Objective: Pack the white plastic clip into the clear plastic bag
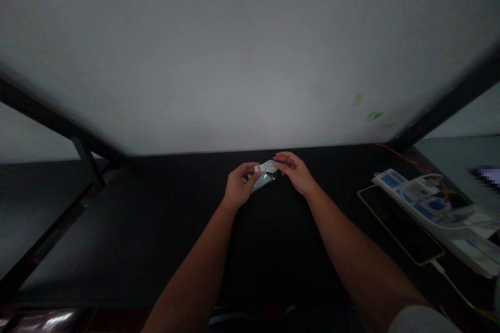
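Pale sleeve (424, 320) nearest; white watch (266, 167) lengthwise left-right, dial (271, 166) facing camera; left grip (239, 186), right grip (296, 171) pinching it

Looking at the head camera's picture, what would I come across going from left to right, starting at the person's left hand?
Left hand → white watch → right hand → phone → what looks like a white power strip.

Dim light leaves the wall (234, 78) palest mid-frame, edges apparently blurred.

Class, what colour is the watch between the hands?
The watch is white, seen in the head view.
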`<action>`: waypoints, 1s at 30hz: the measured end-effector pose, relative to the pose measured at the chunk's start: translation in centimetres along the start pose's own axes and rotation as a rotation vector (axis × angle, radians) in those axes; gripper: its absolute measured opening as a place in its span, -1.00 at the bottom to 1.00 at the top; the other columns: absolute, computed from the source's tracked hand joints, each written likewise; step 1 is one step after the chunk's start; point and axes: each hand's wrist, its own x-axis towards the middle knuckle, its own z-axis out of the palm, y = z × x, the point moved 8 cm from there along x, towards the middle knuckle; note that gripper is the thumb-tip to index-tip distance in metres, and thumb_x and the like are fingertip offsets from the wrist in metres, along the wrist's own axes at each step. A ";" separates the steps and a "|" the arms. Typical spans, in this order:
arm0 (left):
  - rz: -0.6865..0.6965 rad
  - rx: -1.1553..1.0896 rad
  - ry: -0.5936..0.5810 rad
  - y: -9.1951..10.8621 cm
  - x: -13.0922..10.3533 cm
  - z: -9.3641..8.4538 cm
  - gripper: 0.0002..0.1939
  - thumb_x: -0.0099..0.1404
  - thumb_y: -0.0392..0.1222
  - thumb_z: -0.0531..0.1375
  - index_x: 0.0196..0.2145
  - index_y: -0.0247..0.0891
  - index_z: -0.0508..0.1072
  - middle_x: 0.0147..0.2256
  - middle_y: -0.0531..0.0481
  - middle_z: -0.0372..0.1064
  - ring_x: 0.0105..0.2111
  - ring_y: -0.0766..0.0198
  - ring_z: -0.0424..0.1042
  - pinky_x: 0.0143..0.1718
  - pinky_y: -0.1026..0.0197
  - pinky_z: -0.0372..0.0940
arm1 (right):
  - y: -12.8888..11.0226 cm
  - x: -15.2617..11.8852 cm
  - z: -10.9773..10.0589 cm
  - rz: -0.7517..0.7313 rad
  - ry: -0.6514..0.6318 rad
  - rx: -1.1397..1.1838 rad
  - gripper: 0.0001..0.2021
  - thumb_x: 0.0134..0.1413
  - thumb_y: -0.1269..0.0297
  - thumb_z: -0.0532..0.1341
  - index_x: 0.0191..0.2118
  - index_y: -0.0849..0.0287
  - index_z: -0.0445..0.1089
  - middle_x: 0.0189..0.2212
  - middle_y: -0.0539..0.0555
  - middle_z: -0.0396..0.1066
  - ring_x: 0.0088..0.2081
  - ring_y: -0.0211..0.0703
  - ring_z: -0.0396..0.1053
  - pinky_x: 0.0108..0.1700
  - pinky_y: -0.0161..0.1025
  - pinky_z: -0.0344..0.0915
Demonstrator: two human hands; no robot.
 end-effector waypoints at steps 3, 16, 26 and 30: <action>-0.039 -0.045 0.005 -0.7 0.1 -0.1 -0.65 0.23 0.01 0.32 -0.10 -0.24 0.58 -0.29 -0.09 0.61 -0.37 0.20 0.53 -0.35 0.19 0.35 | 0.3 0.0 0.3 0.031 -0.054 0.007 -0.59 -0.15 0.05 0.47 -0.13 0.02 0.51 -0.21 0.04 0.60 -0.31 -0.18 0.44 -0.42 -0.30 0.22; -0.099 -0.174 -0.012 -1.4 0.1 0.0 -0.57 0.20 0.08 0.36 -0.09 -0.27 0.55 -0.19 -0.17 0.63 -0.26 0.13 0.60 -0.29 0.14 0.46 | -0.2 -0.4 1.1 -0.019 -0.165 0.000 -0.65 -0.10 0.17 0.45 -0.11 0.00 0.58 -0.10 0.03 0.62 -0.23 -0.16 0.48 -0.23 -0.22 0.37; -0.110 -0.146 -0.017 -1.2 0.1 0.1 -0.54 0.20 0.10 0.35 -0.06 -0.26 0.55 -0.25 -0.13 0.63 -0.31 0.15 0.58 -0.32 0.17 0.41 | 0.2 -0.3 0.6 -0.016 -0.130 -0.121 -0.62 -0.12 0.12 0.47 -0.11 0.04 0.59 -0.28 0.00 0.57 -0.37 -0.22 0.38 -0.23 -0.20 0.34; -0.039 -0.032 -0.030 -0.4 0.0 0.1 -0.58 0.25 0.08 0.31 -0.04 -0.23 0.54 -0.34 -0.06 0.61 -0.40 0.21 0.51 -0.38 0.20 0.32 | 0.0 -0.2 0.8 0.004 -0.091 -0.136 -0.65 -0.03 -0.10 0.38 -0.28 0.08 0.55 -0.37 0.01 0.52 -0.32 -0.13 0.40 -0.22 -0.17 0.33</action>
